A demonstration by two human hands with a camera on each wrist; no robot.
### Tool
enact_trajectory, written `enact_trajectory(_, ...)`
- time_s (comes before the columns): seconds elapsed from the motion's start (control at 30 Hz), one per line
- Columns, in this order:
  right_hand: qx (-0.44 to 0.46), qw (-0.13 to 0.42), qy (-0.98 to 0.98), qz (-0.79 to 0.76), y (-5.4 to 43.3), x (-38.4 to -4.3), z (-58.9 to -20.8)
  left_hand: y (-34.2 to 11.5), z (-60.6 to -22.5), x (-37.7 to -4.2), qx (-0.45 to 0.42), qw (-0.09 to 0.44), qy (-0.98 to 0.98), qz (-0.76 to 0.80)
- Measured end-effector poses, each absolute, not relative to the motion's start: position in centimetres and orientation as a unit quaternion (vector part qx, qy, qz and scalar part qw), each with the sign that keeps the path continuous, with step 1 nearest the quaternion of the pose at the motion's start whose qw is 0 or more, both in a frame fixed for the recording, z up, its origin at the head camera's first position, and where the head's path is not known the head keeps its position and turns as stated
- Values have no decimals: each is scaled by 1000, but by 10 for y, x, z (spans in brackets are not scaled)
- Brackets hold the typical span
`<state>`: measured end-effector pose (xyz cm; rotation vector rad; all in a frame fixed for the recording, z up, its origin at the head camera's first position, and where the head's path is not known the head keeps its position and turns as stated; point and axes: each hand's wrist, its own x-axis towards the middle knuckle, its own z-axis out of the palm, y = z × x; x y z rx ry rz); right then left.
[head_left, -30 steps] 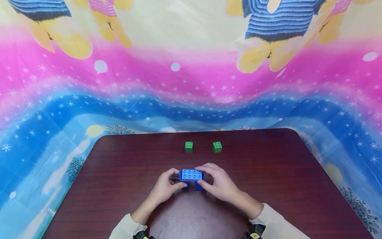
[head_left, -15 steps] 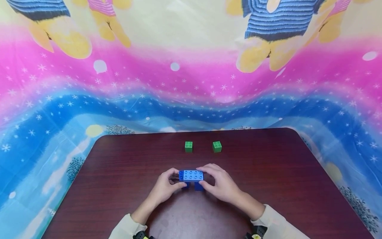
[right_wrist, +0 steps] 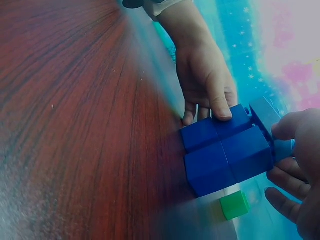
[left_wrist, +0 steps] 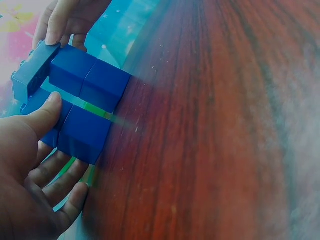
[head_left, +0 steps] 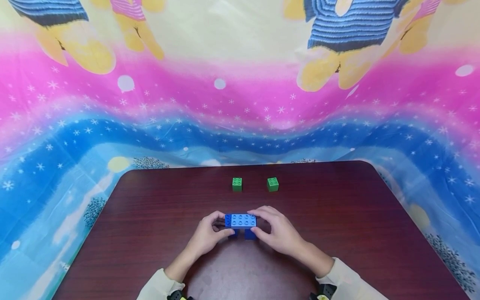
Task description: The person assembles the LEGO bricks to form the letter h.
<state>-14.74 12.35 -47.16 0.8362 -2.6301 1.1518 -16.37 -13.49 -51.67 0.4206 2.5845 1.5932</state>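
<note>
Two stacks stand side by side on the table, each of two dark blue toy building bricks: a left stack (left_wrist: 85, 134) and a right stack (left_wrist: 90, 77), with a narrow gap between. Across their tops lies a longer light blue brick (head_left: 243, 220), studs up, with one column of the left stack's studs bare beside it. My left hand (head_left: 206, 234) grips the left stack, thumb on the upper brick's near face and fingers behind. With thumb and fingers, my right hand (head_left: 278, 230) pinches the light blue brick's right end. In the right wrist view, that brick (right_wrist: 265, 116) sits slightly tilted against the stacks.
Farther back on the brown table (head_left: 157, 216) stand two green bricks, a left one (head_left: 237, 184) and a right one (head_left: 273, 184). Behind the table's far edge hangs a colourful patterned cloth (head_left: 225, 104). Both wrists carry black straps.
The light blue brick has shifted a little to the right with my right hand, baring studs on the left stack. My left hand keeps its place.
</note>
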Motion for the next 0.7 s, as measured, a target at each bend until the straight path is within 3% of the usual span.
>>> enact_trajectory(0.7,269,75,-881,383,123,-146,-474,-134,-516,-161,137,28,845,517)
